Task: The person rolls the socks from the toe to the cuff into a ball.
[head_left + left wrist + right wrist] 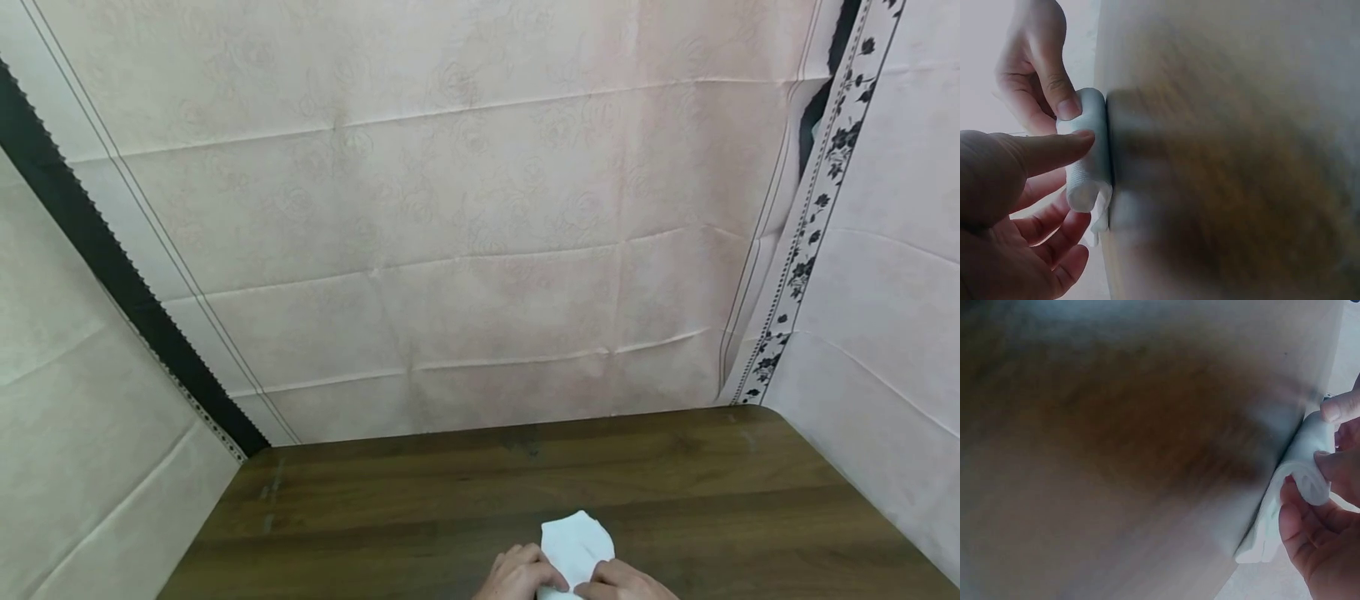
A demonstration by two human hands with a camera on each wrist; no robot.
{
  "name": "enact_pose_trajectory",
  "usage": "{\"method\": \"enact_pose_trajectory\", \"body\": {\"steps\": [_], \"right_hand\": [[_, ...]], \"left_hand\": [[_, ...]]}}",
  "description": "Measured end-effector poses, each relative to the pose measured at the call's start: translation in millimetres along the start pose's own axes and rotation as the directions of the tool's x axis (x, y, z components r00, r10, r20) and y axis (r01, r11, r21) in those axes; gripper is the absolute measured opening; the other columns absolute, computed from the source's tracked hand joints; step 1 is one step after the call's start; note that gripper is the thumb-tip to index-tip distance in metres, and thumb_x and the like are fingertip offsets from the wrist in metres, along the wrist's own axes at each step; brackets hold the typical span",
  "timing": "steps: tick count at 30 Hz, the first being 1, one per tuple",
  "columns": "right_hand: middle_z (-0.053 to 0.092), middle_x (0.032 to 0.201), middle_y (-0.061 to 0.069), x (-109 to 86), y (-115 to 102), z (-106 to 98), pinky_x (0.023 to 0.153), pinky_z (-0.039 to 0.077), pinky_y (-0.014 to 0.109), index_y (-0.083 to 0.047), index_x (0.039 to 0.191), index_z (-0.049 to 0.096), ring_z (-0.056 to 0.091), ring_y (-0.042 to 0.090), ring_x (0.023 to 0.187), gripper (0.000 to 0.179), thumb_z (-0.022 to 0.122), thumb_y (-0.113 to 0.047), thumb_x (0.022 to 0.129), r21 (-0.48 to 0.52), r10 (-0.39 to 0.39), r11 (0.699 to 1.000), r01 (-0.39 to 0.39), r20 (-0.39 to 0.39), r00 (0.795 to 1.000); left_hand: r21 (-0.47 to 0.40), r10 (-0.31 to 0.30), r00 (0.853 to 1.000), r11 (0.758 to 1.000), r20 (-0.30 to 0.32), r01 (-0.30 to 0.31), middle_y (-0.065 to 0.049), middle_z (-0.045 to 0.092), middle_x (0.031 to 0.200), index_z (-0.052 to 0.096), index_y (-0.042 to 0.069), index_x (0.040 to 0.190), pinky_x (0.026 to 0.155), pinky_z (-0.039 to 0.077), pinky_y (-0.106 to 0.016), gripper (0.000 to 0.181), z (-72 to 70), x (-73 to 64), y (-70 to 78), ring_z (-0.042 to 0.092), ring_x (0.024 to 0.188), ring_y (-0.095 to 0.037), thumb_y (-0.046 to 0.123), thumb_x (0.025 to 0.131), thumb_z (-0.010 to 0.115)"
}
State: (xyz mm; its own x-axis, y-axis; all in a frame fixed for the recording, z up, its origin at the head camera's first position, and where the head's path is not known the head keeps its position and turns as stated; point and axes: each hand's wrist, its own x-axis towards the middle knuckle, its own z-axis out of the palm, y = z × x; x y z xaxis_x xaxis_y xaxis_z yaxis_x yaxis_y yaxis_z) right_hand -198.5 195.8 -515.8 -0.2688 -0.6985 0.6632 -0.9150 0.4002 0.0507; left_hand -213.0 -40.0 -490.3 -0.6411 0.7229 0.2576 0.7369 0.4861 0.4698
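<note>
A white, finely ribbed cloth (576, 543) lies at the near edge of the wooden table, one end rolled into a thick tube and the other flat with a rounded outline. My left hand (521, 573) grips the roll, its thumb on top and its fingers curled below, as the left wrist view shows. From the other side my right hand (624, 581) holds the same roll (1310, 478) between thumb and fingers. Seen from the right wrist, the flat part hangs beside the roll in layers.
The brown wooden tabletop (450, 492) spreads out beyond the hands. Pale patterned sheets (465, 208) stand behind it and on both sides, with a dark strip (127, 267) at the left corner and a floral border (806, 242) at the right.
</note>
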Motion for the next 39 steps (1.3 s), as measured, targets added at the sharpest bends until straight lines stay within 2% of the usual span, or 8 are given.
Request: {"method": "enact_pose_trajectory", "body": {"steps": [6,10,14,22,27,31,36,39], "right_hand": [[0.061,0.085,-0.008,-0.8,1.5,0.5,0.069,0.032,0.003,-0.010,0.096,0.074,0.046,-0.004,0.078,0.028,0.052,-0.026,0.106,0.016,0.014,1.000,-0.014,0.039,0.999],[0.060,0.089,-0.006,-1.0,0.0,-1.2,0.069,0.034,0.004,-0.009,0.098,0.074,0.048,-0.002,0.081,0.016,0.063,-0.020,0.100,0.030,0.042,0.999,-0.042,0.005,0.999],[0.059,0.093,-0.006,0.3,-2.7,-4.4,0.071,0.035,0.005,-0.011,0.100,0.073,0.049,-0.001,0.082,0.015,0.065,-0.023,0.099,0.016,0.083,0.996,-0.083,-0.039,0.996],[0.056,0.093,-0.011,5.5,-2.5,-8.0,0.071,0.034,0.006,-0.017,0.096,0.071,0.048,-0.001,0.081,0.017,0.080,-0.024,0.085,0.051,0.142,0.989,-0.140,-0.029,0.990],[0.056,0.093,-0.011,4.0,-1.9,-5.0,0.069,0.033,0.006,-0.018,0.096,0.070,0.046,-0.003,0.079,0.013,0.078,-0.021,0.086,0.029,0.107,0.994,-0.105,-0.058,0.993],[0.056,0.090,-0.010,2.8,-2.2,-3.6,0.068,0.033,0.005,-0.017,0.094,0.072,0.045,-0.004,0.078,0.004,0.070,-0.019,0.096,0.042,0.111,0.993,-0.109,-0.059,0.992],[0.056,0.088,-0.010,3.1,-2.2,-2.7,0.068,0.033,0.003,-0.014,0.092,0.075,0.045,-0.005,0.077,0.034,0.047,-0.027,0.108,0.074,0.102,0.992,-0.098,-0.053,0.993],[0.056,0.089,-0.010,2.2,-2.0,-2.8,0.069,0.033,0.003,-0.012,0.095,0.076,0.046,-0.005,0.078,0.033,0.049,-0.025,0.107,0.104,0.097,0.990,-0.091,-0.060,0.993]], "left_hand": [[0.041,-0.049,0.998,0.998,0.038,0.048,0.014,0.061,0.095,0.076,0.015,0.098,0.067,0.029,-0.019,0.017,1.8,0.5,0.0,0.045,0.083,0.005,0.028,0.089,0.070],[0.068,-0.049,0.998,0.997,0.040,0.046,0.014,0.062,0.095,0.077,0.016,0.098,0.066,0.028,-0.019,0.016,2.5,0.4,-0.2,0.048,0.084,0.004,0.029,0.089,0.070],[0.074,-0.062,0.997,0.996,0.054,0.058,0.015,0.063,0.095,0.077,0.016,0.098,0.066,0.028,-0.020,0.017,2.1,1.8,-0.4,0.049,0.084,0.004,0.029,0.090,0.070],[0.070,-0.112,0.991,0.992,0.070,0.107,0.015,0.062,0.090,0.078,0.015,0.100,0.064,0.027,-0.021,0.018,2.0,3.9,-0.6,0.048,0.080,0.005,0.029,0.090,0.071],[0.065,-0.105,0.993,0.993,0.044,0.102,0.015,0.062,0.088,0.078,0.014,0.098,0.064,0.027,-0.021,0.017,1.9,3.3,0.8,0.049,0.079,0.006,0.028,0.093,0.068],[0.027,-0.128,0.991,0.992,0.046,0.127,0.015,0.061,0.084,0.078,0.013,0.098,0.064,0.028,-0.021,0.016,1.1,3.3,2.7,0.047,0.077,0.007,0.025,0.094,0.068],[0.039,-0.137,0.989,0.990,0.057,0.135,0.016,0.060,0.082,0.079,0.013,0.099,0.064,0.028,-0.021,0.016,-0.6,3.9,3.6,0.047,0.077,0.007,0.025,0.092,0.070],[0.053,-0.099,0.994,0.994,0.042,0.097,0.014,0.061,0.085,0.078,0.013,0.100,0.067,0.033,-0.019,0.015,-1.7,3.8,2.2,0.049,0.081,0.006,0.022,0.089,0.072]]}}
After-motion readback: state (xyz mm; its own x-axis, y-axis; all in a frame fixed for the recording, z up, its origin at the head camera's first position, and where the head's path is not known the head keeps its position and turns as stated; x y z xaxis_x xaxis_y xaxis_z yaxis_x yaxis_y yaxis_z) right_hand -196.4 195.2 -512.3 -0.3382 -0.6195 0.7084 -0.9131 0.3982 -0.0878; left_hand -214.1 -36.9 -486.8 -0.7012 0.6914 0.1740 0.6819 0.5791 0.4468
